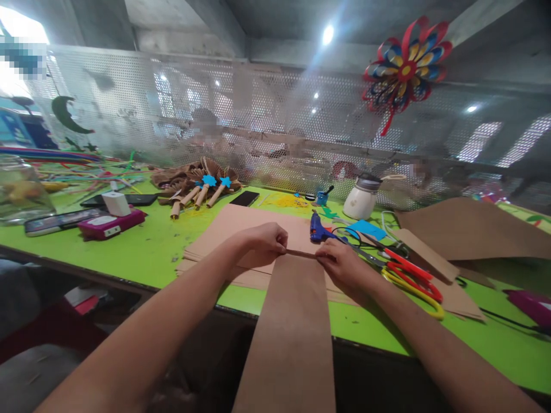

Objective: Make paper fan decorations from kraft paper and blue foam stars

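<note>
A long strip of brown kraft paper (pixel 297 321) runs from the table over its front edge towards me. Its far end has a narrow fold across it. My left hand (pixel 269 238) pinches the left corner of that fold, with fingers closed. At the right corner, my right hand (pixel 340 259) grips the same fold between thumb and fingers. Beneath both hands lies a stack of light brown paper sheets (pixel 241 223). A blue glue gun (pixel 319 228) rests just beyond my right hand, and scissors with red handles (pixel 413 275) and yellow handles (pixel 419 295) lie to its right.
Folded paper fans with blue stars (pixel 209 181) lie at the back left. Phones (pixel 64 221) and a purple power strip (pixel 112 223) sit on the left. A white jar (pixel 363 197), blue paper (pixel 365 229) and a large brown sheet (pixel 469 229) are on the right. A perforated screen (pixel 258 115) stands behind.
</note>
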`<control>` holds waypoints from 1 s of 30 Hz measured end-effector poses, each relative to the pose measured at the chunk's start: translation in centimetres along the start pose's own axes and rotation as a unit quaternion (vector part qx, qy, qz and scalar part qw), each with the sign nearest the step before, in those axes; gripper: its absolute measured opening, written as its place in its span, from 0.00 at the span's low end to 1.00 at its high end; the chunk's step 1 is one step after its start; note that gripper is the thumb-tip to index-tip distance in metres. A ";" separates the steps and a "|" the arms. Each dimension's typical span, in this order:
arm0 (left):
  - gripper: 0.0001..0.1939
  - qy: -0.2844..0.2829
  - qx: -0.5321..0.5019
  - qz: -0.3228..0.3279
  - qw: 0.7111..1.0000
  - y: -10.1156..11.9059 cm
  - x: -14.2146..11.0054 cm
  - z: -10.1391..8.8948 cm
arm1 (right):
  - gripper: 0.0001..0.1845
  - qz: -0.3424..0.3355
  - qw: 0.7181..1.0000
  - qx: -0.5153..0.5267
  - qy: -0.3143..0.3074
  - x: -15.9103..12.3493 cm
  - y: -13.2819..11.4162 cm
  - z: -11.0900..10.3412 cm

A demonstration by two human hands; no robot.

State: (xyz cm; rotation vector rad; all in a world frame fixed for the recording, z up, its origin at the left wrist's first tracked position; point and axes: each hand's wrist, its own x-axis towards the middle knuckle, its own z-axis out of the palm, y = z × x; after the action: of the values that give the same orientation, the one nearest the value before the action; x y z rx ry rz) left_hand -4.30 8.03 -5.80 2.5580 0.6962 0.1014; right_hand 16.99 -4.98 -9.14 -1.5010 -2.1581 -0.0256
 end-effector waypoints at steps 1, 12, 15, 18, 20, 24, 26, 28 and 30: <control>0.07 0.005 0.008 0.002 1.000 0.0 0.0 0.1 | 0.09 0.003 1.000 -0.002 0.005 0.0 -0.1 0.0; 0.08 0.007 0.036 0.008 0.999 0.1 0.0 0.4 | 0.03 0.034 0.999 0.007 0.026 0.7 -0.6 1.1; 0.08 0.010 0.049 0.003 0.999 0.4 -0.1 0.3 | 0.04 0.037 0.999 0.013 0.023 0.7 -0.6 1.2; 0.09 0.019 0.053 0.018 0.998 0.8 -0.1 0.3 | 0.06 0.017 1.000 0.015 0.018 0.7 -0.6 1.1; 0.10 0.026 0.056 0.040 0.997 1.1 -0.1 0.4 | 0.08 -0.005 1.000 -0.001 0.014 0.7 -0.7 1.1; 0.14 0.030 0.053 0.052 0.997 1.7 -0.1 0.6 | 0.10 -0.062 0.994 -0.094 0.002 0.6 -1.7 0.8; 0.17 0.026 0.050 0.041 0.998 1.8 -0.1 0.6 | 0.09 -0.090 0.987 -0.134 -0.012 0.5 -2.2 0.6; 0.17 0.021 0.043 0.031 0.998 1.8 -0.2 0.6 | 0.08 -0.105 0.983 -0.150 -0.023 0.3 -2.6 0.4; 0.16 0.016 0.024 0.033 0.999 1.6 -0.1 0.6 | 0.07 -0.112 0.981 -0.154 -0.026 0.1 -2.9 0.3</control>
State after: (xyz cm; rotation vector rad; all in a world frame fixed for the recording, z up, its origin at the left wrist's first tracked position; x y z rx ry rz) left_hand -3.51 6.50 -5.54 2.6316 0.6340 0.1499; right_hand 14.29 -5.90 -8.56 -1.4204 -2.4421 -0.4197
